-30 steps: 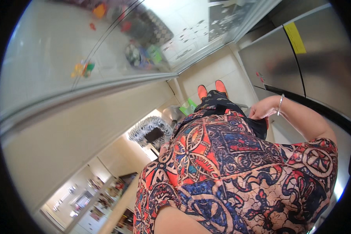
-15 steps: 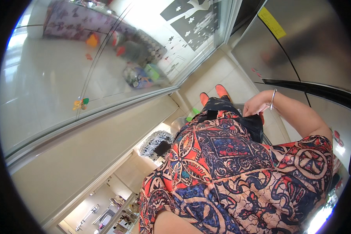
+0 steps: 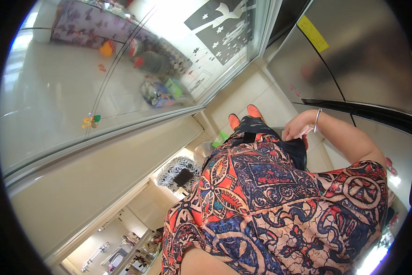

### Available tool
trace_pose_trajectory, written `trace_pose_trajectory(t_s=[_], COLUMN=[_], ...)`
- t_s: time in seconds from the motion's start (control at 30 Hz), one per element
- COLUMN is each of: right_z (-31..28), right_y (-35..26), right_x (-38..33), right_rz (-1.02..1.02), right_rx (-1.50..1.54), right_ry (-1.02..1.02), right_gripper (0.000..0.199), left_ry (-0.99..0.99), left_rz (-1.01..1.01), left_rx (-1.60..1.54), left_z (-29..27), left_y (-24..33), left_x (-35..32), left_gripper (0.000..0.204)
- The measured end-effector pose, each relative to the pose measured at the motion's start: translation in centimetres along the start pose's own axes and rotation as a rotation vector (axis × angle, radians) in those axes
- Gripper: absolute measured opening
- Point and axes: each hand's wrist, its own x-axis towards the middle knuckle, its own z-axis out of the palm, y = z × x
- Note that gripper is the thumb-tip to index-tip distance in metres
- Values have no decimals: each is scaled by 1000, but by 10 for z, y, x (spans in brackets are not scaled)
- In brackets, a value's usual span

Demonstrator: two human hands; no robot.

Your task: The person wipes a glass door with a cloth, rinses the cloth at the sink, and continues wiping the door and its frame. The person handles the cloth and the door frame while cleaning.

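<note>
My right hand (image 3: 298, 126), with a silver bangle (image 3: 317, 120) at the wrist, is at my right hip. Its fingers are curled and pressed together on dark cloth (image 3: 295, 151), which hangs below the hand beside my dark trousers. Whether this is a pocket, a hem or a separate cloth I cannot tell. The hand's far fingers are partly hidden. My patterned shirt (image 3: 270, 183) fills the lower middle. Of my left arm only the upper part (image 3: 206, 262) shows at the lower edge; my left hand is out of view.
Orange shoes (image 3: 254, 111) stand on the tiled floor (image 3: 242, 94). A steel-coloured refrigerator (image 3: 371, 50) with a yellow label rises at right. Along the left runs a sliding glass door (image 3: 54, 91), with bottles and bags behind it. A white lacy cover (image 3: 171, 172) is beside my left side.
The whole view has shifted slightly, with the door and refrigerator a little further left. My right hand keeps its hold on the dark cloth at my hip.
</note>
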Motion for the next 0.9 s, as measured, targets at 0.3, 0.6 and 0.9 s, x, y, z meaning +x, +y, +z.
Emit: trace_pose_trajectory(t_s=[0.3,0.6,0.9], right_z=[-8,-43,-5], right_y=[20,-35,-192], right_x=[16,12,85], right_rz=[90,15,-583], right_rx=[145,-25,-196], right_ry=[-28,325,335], right_gripper=[25,34,61], left_ry=[39,196,12], left_rz=[36,171,384], left_rx=[-123,-579,-490], left_z=[11,34,83], left_y=[-20,-10,122], left_x=[-2,-21,2], left_gripper=[22,23,19])
